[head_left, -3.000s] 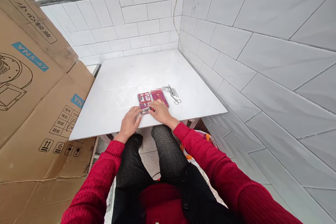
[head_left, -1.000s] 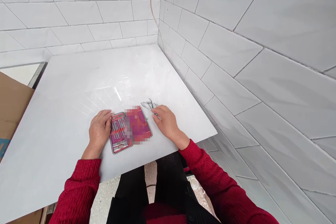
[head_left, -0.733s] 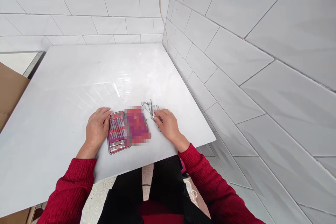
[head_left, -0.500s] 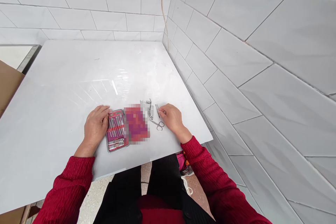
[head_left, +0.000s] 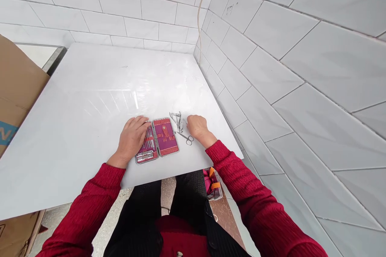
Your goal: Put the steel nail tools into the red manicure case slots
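A manicure case lies unfolded on the white table, red and purple inside. Its left half holds several slim metal tools and nail clippers; on the right half is a snapped flap. My left hand rests over the left half's upper left part, fingers stretched out, covering some tools. To the right of the case lie cuticle nippers, another nail clipper and small scissors. Beside them my right hand is closed, knuckles up; what its fingers hold is hidden.
The white table meets tiled walls at the back and right. A cardboard box stands at the left edge. Below the front edge, at right, is a clear container with pink and orange things. A cable hangs in the corner.
My left hand has moved from the case's side onto its left half. My right hand has turned over into a closed shape, hiding the thin metal tool seen at its fingertips. The view has shifted.
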A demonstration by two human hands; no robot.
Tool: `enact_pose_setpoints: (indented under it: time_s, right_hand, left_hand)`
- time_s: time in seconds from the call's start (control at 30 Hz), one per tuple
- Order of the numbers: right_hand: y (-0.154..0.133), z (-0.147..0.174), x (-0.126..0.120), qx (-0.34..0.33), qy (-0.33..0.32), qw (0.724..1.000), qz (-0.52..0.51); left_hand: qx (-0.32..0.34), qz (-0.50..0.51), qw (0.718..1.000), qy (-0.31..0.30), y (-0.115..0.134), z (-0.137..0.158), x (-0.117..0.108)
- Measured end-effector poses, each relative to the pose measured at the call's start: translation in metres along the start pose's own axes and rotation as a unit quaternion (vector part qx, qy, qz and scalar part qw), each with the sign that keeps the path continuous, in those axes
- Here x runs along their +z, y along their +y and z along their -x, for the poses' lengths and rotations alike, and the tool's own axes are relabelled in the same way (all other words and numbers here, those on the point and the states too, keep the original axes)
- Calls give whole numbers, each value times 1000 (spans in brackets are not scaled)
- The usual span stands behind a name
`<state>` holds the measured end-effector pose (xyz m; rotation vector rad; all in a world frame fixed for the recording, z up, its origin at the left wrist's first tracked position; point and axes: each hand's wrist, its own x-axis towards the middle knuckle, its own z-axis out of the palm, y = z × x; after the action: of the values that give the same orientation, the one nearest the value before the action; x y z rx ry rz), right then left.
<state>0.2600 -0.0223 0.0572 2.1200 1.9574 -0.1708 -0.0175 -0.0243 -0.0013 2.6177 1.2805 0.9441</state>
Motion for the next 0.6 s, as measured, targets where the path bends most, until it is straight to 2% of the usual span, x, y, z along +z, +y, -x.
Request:
enact_pose_setpoints:
  time_s: [0.07, 0.2, 0.43, 0.6]
  right_hand:
    - [0, -3, -1, 9, -5, 1000, -9]
    - [3, -5, -1, 15, -20, 1000, -8]
    - [-4, 0, 5, -40, 2, 997, 60]
    - [3, 10, 3, -30, 16, 998, 45]
  left_hand:
    - [16, 7, 1000, -18, 4, 0, 0]
    - [-15, 8, 1000, 5, 2, 1, -1]
    - [-42, 28, 999, -17, -4, 4, 1]
    - [-52, 49, 997, 36, -2, 6, -3]
